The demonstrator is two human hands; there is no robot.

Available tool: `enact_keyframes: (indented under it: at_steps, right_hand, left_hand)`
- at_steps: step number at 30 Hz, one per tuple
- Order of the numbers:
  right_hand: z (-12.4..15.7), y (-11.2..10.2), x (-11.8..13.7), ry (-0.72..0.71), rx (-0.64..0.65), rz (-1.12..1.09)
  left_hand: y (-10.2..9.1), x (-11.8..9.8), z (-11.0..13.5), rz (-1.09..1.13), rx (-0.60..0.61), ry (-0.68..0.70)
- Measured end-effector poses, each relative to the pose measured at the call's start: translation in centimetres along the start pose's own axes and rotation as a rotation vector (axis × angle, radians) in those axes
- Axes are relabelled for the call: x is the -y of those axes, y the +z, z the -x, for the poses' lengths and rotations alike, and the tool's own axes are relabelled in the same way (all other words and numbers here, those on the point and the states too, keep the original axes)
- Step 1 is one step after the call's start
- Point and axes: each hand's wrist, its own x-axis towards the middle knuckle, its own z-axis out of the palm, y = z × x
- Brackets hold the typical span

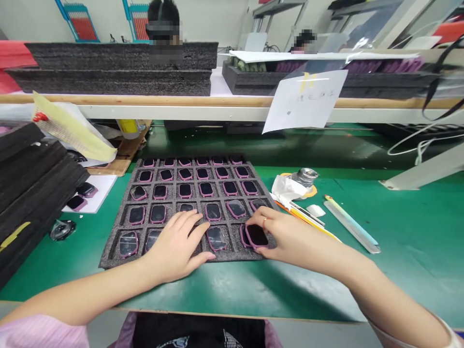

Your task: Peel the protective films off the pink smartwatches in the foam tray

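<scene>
A dark grey foam tray (188, 208) lies on the green mat, its grid of slots holding several pink-framed black watch bodies. My right hand (290, 232) pinches one such watch body (256, 236) at the tray's right side, tilted above another pink frame. My left hand (177, 246) rests flat on the tray, its fingers spread over the front rows and holding nothing. A nearby watch body (216, 239) sits just beyond my left thumb. The front-row pieces carry a clear, glossy film. The hands hide some slots.
Stacked foam trays (32, 183) stand at the left. To the right lie a tissue (286, 188), a small glass jar (305, 177), and a metal ruler (351, 227). A co-worker (163, 29) sits beyond the shelf holding more foam trays (116, 67).
</scene>
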Motion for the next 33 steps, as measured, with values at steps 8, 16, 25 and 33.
enact_keyframes:
  at_steps: [8,16,25,33]
  right_hand:
    - [-2.0,-0.6,1.1,-0.047,0.041,0.233]
    - [-5.0,-0.2,5.1,-0.361,-0.093,0.102]
    - [-6.8,0.6,5.2,-0.405,-0.063,0.043]
    - [-6.6,0.8,4.9,-0.431,-0.126,0.048]
  left_hand:
    - [-0.6,2.5,-1.5,0.108,-0.06,0.031]
    - [-2.5,3.0,-1.1,-0.237,0.03,-0.177]
    - [-3.9,2.6,-1.1,0.251,0.286,-0.407]
    - [-5.8,3.4,-2.4,0.654,0.417,-0.363]
